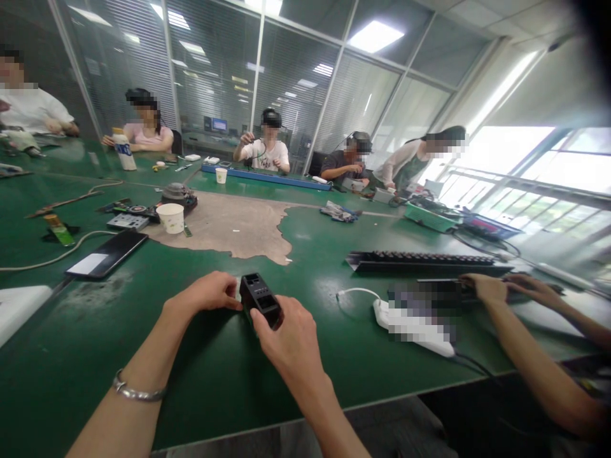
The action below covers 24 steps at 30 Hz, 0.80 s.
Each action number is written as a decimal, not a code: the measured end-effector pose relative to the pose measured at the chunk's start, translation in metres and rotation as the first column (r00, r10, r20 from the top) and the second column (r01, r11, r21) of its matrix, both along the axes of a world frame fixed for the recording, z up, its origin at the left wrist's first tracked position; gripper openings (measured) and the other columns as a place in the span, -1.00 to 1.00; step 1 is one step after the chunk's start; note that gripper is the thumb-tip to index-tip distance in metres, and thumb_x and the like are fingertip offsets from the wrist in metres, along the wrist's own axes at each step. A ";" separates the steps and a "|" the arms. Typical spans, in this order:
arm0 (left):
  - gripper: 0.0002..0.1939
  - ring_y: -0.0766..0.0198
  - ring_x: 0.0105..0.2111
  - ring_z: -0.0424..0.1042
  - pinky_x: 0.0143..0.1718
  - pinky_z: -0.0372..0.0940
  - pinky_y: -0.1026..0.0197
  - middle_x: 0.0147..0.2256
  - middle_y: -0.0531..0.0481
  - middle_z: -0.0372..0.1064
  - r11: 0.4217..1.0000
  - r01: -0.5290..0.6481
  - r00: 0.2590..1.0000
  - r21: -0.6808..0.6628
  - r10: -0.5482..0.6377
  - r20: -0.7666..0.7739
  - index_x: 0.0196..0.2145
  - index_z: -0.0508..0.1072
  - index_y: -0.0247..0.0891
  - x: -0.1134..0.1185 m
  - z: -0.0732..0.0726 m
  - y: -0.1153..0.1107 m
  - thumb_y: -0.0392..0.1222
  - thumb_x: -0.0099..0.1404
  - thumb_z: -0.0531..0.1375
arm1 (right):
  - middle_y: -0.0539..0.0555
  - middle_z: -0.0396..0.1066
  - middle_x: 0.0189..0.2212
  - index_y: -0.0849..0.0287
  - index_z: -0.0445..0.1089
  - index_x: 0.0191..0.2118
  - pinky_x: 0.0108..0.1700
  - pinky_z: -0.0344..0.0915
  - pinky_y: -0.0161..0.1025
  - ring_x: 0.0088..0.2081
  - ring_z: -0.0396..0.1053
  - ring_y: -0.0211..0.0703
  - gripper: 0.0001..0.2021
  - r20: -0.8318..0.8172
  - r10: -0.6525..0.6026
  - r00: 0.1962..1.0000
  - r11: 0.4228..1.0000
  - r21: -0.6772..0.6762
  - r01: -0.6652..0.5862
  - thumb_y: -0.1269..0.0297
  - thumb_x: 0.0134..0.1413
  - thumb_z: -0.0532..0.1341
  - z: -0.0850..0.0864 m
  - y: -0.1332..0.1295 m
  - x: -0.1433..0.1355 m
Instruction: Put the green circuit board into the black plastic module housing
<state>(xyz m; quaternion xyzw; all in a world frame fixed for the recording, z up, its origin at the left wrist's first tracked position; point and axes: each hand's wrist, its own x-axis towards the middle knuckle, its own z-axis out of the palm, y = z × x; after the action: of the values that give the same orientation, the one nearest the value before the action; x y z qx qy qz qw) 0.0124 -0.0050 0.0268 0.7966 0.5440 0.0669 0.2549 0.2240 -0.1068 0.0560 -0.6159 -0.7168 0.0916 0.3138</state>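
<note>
Through the head camera I am watching the right hand [291,327] grasping a black device [260,294], its thumb and fingers closing around the end nearer to me, just above or on the green table [200,362]; I cannot tell which. The left hand [212,296], wearing a silver bracelet [138,390] at the wrist, is bending its fingers close beside the device's far end, near a small pale piece, and I cannot tell whether it is gripping anything. Beyond both hands a brown mat [233,219] is lying flat, with a paper cup [170,218] standing near its left edge. A phone [109,254] is lying farther left, while on the right a co-worker's hands [484,288] are working near a white power strip [413,327].
</note>
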 end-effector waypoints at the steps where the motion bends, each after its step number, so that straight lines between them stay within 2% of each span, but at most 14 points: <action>1: -0.64 0.25 -0.47 0.38 -0.48 0.05 0.26 -0.49 0.05 0.44 1.000 -0.005 1.000 0.004 0.005 -0.019 -0.47 0.47 -0.22 -0.001 0.001 0.000 0.16 0.04 0.29 | 0.12 0.43 -0.32 0.17 0.41 -0.25 -0.20 0.24 -0.21 -0.27 0.41 -0.04 -0.78 0.023 0.001 1.000 1.000 -0.016 0.000 0.11 0.12 0.23 0.001 0.000 -0.001; 5: -0.63 0.25 -0.48 0.38 -0.51 0.02 0.26 -0.51 0.05 0.43 1.000 -0.010 0.998 0.004 0.010 -0.060 -0.50 0.46 -0.21 -0.002 0.002 0.000 0.18 0.02 0.29 | 0.14 0.43 -0.31 0.17 0.40 -0.27 -0.19 0.24 -0.20 -0.24 0.43 -0.01 -0.79 0.098 -0.008 0.995 0.997 -0.072 0.015 0.13 0.12 0.22 0.000 -0.004 -0.003; 10: -0.65 0.25 -0.46 0.40 -0.50 0.04 0.27 -0.48 0.06 0.46 1.000 -0.010 0.998 -0.028 0.009 -0.060 -0.47 0.46 -0.20 -0.003 0.002 0.000 0.15 -0.01 0.31 | 0.14 0.42 -0.29 0.17 0.38 -0.23 -0.24 0.24 -0.20 -0.27 0.44 -0.01 -0.78 0.157 -0.021 0.987 0.994 -0.107 0.038 0.13 0.11 0.23 -0.012 -0.010 -0.003; 17: -0.66 0.24 -0.45 0.41 -0.49 0.07 0.27 -0.47 0.07 0.47 0.999 0.016 0.999 -0.035 -0.017 -0.028 -0.45 0.46 -0.20 -0.004 -0.001 0.001 0.13 -0.02 0.32 | 0.11 0.40 -0.30 0.14 0.36 -0.21 -0.30 0.23 -0.21 -0.30 0.45 -0.01 -0.79 0.141 -0.053 0.989 0.997 -0.053 0.061 0.13 0.10 0.24 -0.023 -0.011 -0.002; 24: -0.66 0.25 -0.45 0.40 -0.49 0.08 0.28 -0.47 0.08 0.46 0.999 0.021 1.000 -0.042 -0.022 -0.021 -0.45 0.45 -0.20 -0.003 -0.002 0.002 0.12 -0.02 0.32 | 0.09 0.41 -0.32 0.13 0.37 -0.23 -0.32 0.23 -0.23 -0.32 0.43 -0.04 -0.79 0.102 -0.053 0.993 0.998 -0.017 0.055 0.12 0.09 0.25 -0.026 -0.010 -0.001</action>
<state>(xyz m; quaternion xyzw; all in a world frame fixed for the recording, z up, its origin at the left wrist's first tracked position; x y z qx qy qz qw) 0.0090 -0.0034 0.0253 0.7975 0.5395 0.0442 0.2664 0.2229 -0.1169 0.0298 -0.6421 -0.7138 0.0587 0.2735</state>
